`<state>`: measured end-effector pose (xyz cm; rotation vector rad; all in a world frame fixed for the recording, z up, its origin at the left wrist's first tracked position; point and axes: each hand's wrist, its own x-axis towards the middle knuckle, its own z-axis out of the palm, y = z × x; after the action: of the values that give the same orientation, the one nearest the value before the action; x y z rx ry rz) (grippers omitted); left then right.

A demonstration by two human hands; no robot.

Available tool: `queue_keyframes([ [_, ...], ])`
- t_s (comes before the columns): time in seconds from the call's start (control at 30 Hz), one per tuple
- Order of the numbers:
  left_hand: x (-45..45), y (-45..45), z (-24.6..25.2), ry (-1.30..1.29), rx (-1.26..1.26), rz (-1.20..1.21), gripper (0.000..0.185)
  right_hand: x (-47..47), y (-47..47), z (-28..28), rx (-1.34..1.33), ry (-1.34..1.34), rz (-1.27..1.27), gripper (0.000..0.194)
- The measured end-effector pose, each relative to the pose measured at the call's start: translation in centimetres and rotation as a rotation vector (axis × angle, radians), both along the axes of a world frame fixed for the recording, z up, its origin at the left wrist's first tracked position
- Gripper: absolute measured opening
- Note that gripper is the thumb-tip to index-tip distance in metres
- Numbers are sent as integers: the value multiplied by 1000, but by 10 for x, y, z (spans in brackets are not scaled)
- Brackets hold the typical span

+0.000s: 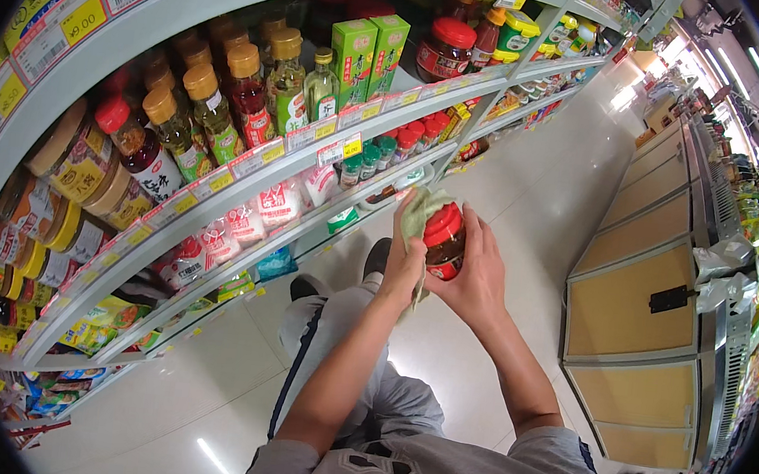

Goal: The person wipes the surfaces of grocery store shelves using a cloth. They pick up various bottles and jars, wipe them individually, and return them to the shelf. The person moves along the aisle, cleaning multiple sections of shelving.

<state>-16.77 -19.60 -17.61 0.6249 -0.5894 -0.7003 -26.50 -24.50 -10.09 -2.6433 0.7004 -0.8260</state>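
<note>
A glass jar with a red lid [446, 224] is held in front of me, between both hands and above the floor. My left hand [407, 261] grips a pale green cloth [416, 214] that lies against the jar's left side. Around the right side of the jar, my right hand [482, 274] has its fingers curled on the glass. The dark red contents and a red label show between the hands. Part of the jar is hidden behind the cloth and fingers.
Curved grey shelving on the left holds oil bottles [286, 81], green boxes [353, 63], a similar red-lidded jar [445, 48], small spice jars [367, 160] and white bags [280, 201]. Wooden-fronted cabinets [634, 299] line the right. The tiled floor [526, 203] runs between them.
</note>
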Motion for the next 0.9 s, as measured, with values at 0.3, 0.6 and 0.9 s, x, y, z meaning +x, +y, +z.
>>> queue_keyframes([
  [0.3,-3,-2,-3,760,-31,-588,76,5,-24,-7,851,-402,264,94],
  [0.6,-2,-7,-18,769,-99,-216,50,19,-5,-7,313,-147,-4,87],
  [0.9,2,-20,-28,827,-240,-476,47,50,-27,31,702,-612,116,77],
])
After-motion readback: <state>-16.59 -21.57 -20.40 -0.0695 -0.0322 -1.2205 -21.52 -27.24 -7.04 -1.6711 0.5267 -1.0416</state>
